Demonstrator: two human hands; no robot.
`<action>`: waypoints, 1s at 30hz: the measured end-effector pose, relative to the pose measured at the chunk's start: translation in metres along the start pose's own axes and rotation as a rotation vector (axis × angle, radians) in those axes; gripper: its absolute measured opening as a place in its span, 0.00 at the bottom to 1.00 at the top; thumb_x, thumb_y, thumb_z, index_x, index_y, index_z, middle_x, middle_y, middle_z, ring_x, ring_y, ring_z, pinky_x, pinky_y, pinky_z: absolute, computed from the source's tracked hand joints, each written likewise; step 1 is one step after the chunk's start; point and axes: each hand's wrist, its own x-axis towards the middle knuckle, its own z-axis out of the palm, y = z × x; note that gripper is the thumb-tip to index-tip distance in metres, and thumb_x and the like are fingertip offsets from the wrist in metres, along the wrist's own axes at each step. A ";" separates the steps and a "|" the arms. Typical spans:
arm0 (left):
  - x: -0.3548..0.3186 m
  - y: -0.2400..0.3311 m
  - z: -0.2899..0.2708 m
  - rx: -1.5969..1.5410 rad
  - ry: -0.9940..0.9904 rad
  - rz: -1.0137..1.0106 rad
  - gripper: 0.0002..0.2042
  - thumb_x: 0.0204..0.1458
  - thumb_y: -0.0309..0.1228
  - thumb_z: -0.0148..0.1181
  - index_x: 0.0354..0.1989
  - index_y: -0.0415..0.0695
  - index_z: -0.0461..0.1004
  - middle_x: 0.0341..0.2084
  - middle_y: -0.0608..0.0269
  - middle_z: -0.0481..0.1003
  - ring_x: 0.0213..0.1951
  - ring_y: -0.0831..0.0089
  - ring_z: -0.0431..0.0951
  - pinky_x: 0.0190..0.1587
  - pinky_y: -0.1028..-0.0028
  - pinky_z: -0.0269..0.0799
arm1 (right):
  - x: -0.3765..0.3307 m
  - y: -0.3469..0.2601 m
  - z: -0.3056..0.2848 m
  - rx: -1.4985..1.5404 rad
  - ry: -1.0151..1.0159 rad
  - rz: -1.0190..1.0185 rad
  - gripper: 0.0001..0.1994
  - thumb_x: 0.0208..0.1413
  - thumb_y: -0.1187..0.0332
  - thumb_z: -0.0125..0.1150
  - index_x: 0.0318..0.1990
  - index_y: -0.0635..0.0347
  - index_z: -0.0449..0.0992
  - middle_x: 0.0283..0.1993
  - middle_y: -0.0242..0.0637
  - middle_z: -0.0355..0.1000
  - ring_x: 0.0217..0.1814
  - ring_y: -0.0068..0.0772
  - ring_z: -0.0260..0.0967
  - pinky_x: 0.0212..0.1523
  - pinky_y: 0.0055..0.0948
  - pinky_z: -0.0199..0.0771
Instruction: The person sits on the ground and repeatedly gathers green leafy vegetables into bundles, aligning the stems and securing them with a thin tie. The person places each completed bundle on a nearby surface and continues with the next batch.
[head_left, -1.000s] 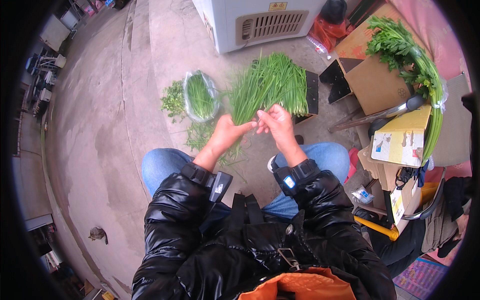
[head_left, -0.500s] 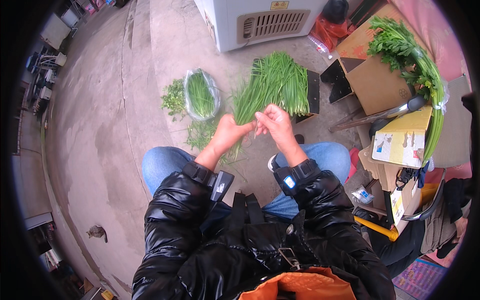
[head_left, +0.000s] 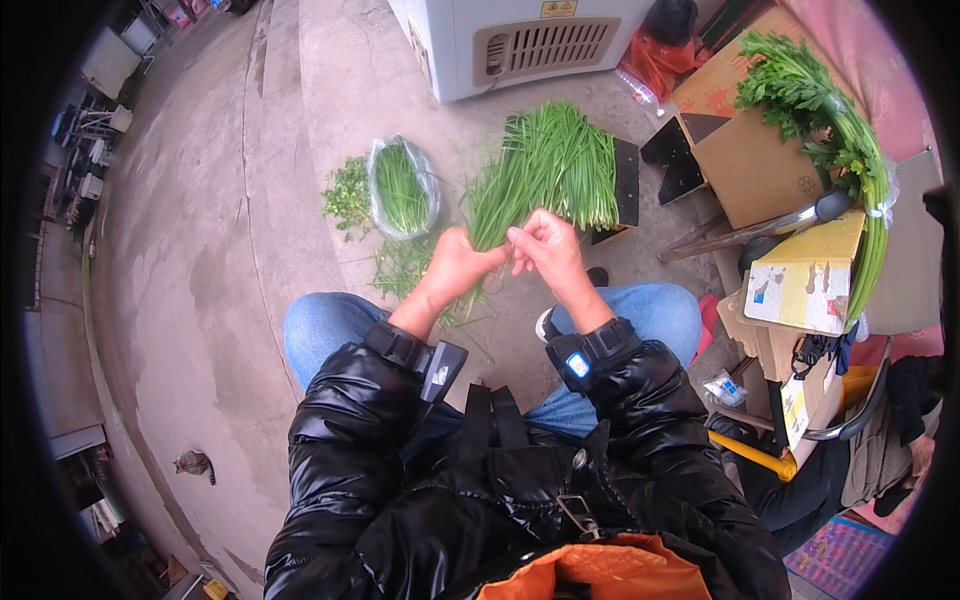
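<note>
We've got our left hand [head_left: 458, 265] & right hand [head_left: 548, 252] close together, both gripping the chive bunch [head_left: 545, 170] above the concrete floor [head_left: 220, 230].

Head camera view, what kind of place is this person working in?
Probably an outdoor work spot by a vegetable stall or shop: bare concrete ground, cardboard boxes stacked at the side, and both hands sorting a bunch of green chives.
</note>
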 end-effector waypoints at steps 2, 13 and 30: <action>0.000 0.000 0.000 -0.015 -0.003 -0.005 0.08 0.46 0.33 0.60 0.26 0.41 0.76 0.14 0.71 0.71 0.17 0.85 0.69 0.19 0.81 0.63 | 0.000 0.000 0.000 -0.004 -0.013 -0.002 0.10 0.54 0.67 0.58 0.26 0.59 0.65 0.19 0.32 0.70 0.16 0.20 0.68 0.14 0.14 0.60; 0.000 -0.002 -0.001 -0.107 -0.058 -0.016 0.06 0.47 0.31 0.59 0.26 0.41 0.75 0.16 0.71 0.71 0.18 0.84 0.69 0.20 0.81 0.63 | -0.002 -0.006 0.001 0.001 -0.052 0.010 0.10 0.55 0.68 0.57 0.26 0.58 0.64 0.19 0.31 0.69 0.17 0.20 0.67 0.17 0.13 0.59; 0.001 -0.004 0.000 -0.051 0.008 -0.013 0.08 0.47 0.32 0.61 0.30 0.41 0.77 0.16 0.70 0.71 0.17 0.83 0.69 0.19 0.80 0.63 | 0.003 -0.004 0.000 0.002 0.067 -0.023 0.09 0.54 0.70 0.57 0.27 0.58 0.64 0.20 0.31 0.69 0.17 0.19 0.67 0.17 0.13 0.60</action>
